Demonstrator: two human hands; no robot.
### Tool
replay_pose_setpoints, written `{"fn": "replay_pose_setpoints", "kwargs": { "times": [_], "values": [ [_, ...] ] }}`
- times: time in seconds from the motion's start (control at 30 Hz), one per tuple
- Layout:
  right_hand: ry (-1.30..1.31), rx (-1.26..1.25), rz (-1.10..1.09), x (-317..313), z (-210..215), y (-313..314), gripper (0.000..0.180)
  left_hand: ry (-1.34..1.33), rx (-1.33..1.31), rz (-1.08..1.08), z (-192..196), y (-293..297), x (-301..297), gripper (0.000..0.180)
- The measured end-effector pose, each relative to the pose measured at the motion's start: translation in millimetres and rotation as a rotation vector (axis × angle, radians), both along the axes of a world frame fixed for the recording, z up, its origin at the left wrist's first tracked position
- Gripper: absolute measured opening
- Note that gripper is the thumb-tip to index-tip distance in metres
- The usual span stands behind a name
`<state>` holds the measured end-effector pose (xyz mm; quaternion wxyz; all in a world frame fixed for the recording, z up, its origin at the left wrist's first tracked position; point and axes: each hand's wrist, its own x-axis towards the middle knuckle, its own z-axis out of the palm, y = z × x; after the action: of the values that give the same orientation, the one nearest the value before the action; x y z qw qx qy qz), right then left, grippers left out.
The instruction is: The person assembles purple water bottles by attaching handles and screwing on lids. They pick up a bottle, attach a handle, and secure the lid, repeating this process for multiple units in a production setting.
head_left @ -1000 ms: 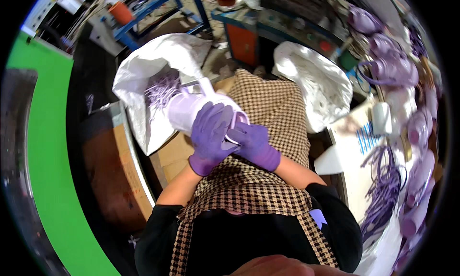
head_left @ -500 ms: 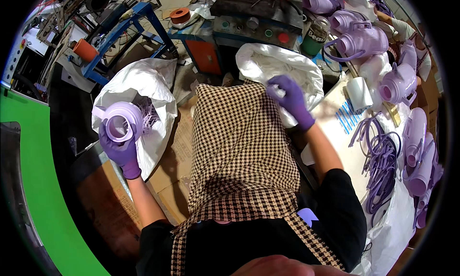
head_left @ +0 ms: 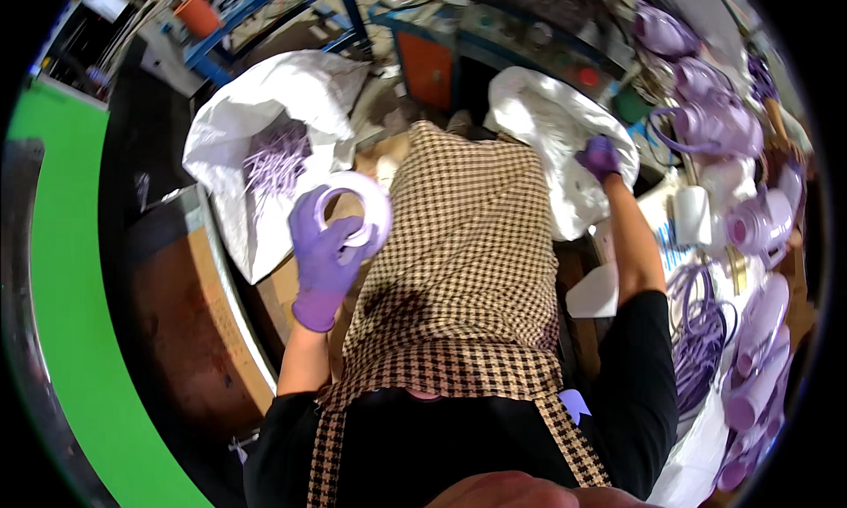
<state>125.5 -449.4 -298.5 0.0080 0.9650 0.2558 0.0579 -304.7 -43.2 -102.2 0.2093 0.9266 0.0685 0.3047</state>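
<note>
My left hand [head_left: 322, 252], in a purple glove, grips a light purple plastic jug [head_left: 379, 210] by its ring-shaped mouth, over the left edge of my checked apron [head_left: 468, 243]. The round opening faces up and the rest of the jug is hidden. My right hand [head_left: 600, 158], also gloved in purple, is at the inner right side of a white sack [head_left: 565, 203]. Its fingers look curled, and whatever they hold, if anything, is hidden. Beyond my left hand, another white sack [head_left: 229, 93] holds thin purple plastic strips [head_left: 278, 159].
Several purple jugs [head_left: 719, 128] line the right side, beside a bundle of purple straps [head_left: 697, 340] and a white roll [head_left: 692, 215]. A green surface [head_left: 66, 243] runs along the far left. A blue metal frame [head_left: 238, 31] and a machine [head_left: 538, 31] stand ahead.
My left hand brought the jug from above the left sack rightward to the apron's edge. My right hand moved from the apron's far right corner into the right sack. The view shifted too.
</note>
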Motion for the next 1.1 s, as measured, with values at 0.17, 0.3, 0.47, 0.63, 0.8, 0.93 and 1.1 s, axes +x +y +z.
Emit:
{"fn": "replay_pose_setpoints", "kwargs": {
  "times": [0.17, 0.3, 0.47, 0.63, 0.8, 0.93, 1.1],
  "values": [
    [0.503, 0.790, 0.059, -19.8, 66.6, 0.2, 0.040, 0.017, 0.038, 0.017, -7.4, 6.1, 0.9, 0.017],
    [0.119, 0.903, 0.232, -102.5, 133.7, 65.0, 0.029, 0.021, 0.026, -0.002, -3.2, 5.6, 2.4, 0.020],
    [0.698, 1.483, 0.336, -241.2, 182.8, 158.2, 0.013, -0.088, 0.006, -0.078, 4.5, 6.4, 7.9, 0.052],
    [0.695, 1.142, 0.920, -291.4, 226.6, 205.2, 0.032, -0.188, -0.062, -0.058, -1.5, -8.6, 10.8, 0.105],
    [0.432, 0.940, 0.895, -308.1, 227.4, 227.2, 0.021, -0.182, -0.066, -0.194, 3.9, -14.9, 13.8, 0.091],
    [0.305, 0.648, 0.772, -312.8, 226.4, 237.2, 0.012, -0.173, 0.015, -0.260, -3.2, -18.9, 17.1, 0.075],
    [0.220, 0.688, 0.771, -317.3, 223.2, 238.8, 0.012, -0.232, 0.011, -0.272, -0.5, -22.4, 20.9, 0.079]
  ]
}}
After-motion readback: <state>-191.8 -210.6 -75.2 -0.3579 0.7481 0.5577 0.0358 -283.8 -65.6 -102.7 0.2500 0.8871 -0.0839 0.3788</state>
